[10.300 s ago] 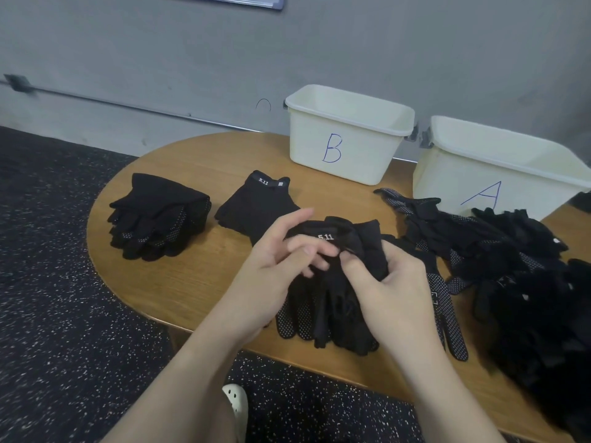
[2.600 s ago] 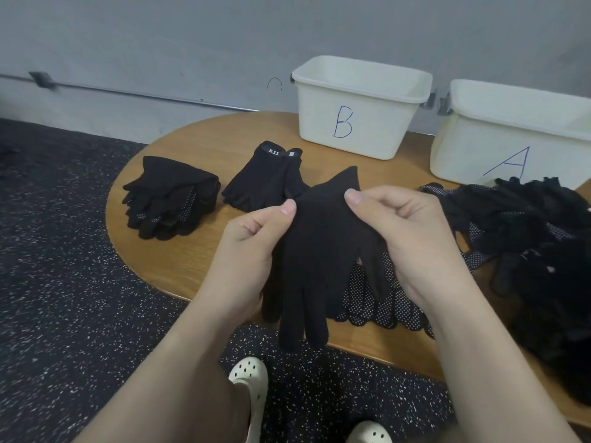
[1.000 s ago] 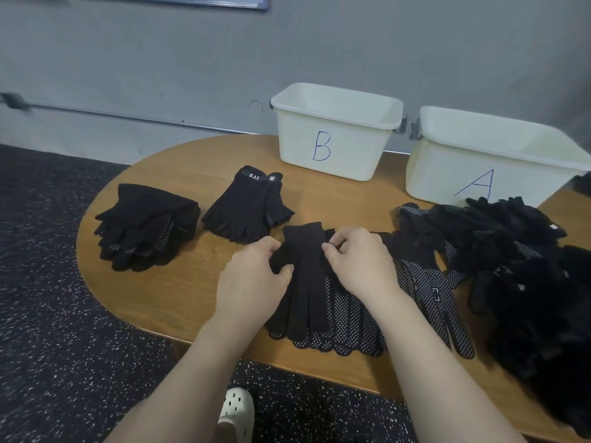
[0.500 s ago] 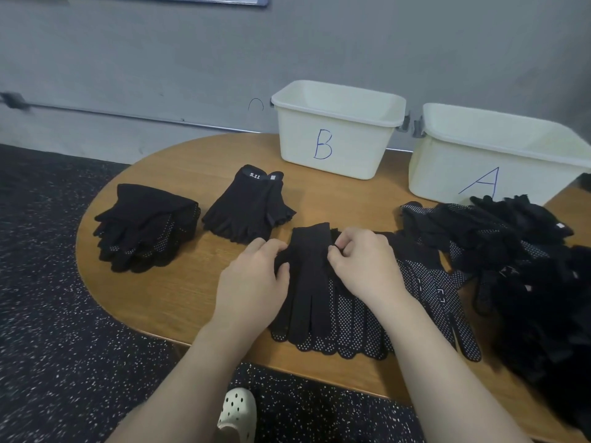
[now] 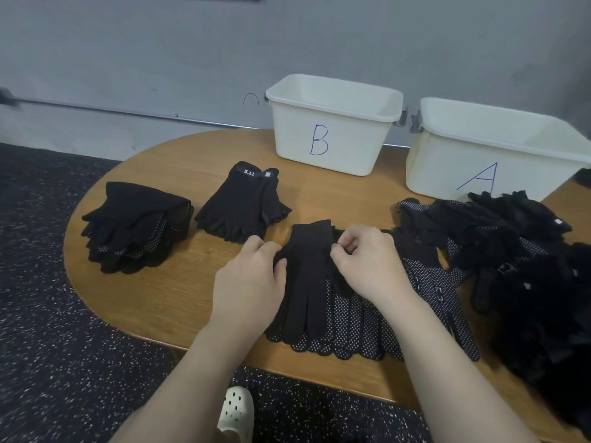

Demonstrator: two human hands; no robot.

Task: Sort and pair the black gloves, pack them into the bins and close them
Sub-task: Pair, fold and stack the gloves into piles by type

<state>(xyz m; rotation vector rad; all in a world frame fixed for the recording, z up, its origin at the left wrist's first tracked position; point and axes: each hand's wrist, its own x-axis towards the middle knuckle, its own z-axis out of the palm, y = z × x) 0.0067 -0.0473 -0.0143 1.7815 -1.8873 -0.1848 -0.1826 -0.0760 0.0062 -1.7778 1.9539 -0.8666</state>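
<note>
A plain black glove (image 5: 307, 276) lies flat at the table's front, on top of a dotted black glove (image 5: 348, 327). My left hand (image 5: 252, 282) pinches the plain glove's left edge. My right hand (image 5: 367, 263) pinches its right edge near the cuff. A stack of dotted gloves (image 5: 134, 228) sits at the far left. Beside it lies a pile of fingerless gloves (image 5: 246, 203) with a white label. A big unsorted heap of black gloves (image 5: 527, 266) covers the right side. Bin B (image 5: 332, 126) and bin A (image 5: 492, 148), both white and lidless, stand at the back.
The wooden table (image 5: 179, 292) has a rounded left end and a front edge close to my arms. A grey wall rises right behind the bins. A single dotted glove (image 5: 447, 298) stretches out right of my right hand. A white clog (image 5: 235, 414) shows on the speckled floor.
The glove I held up in the air has come down flat onto the dotted glove. In the last second both hands stayed at its edges, shifting only slightly.
</note>
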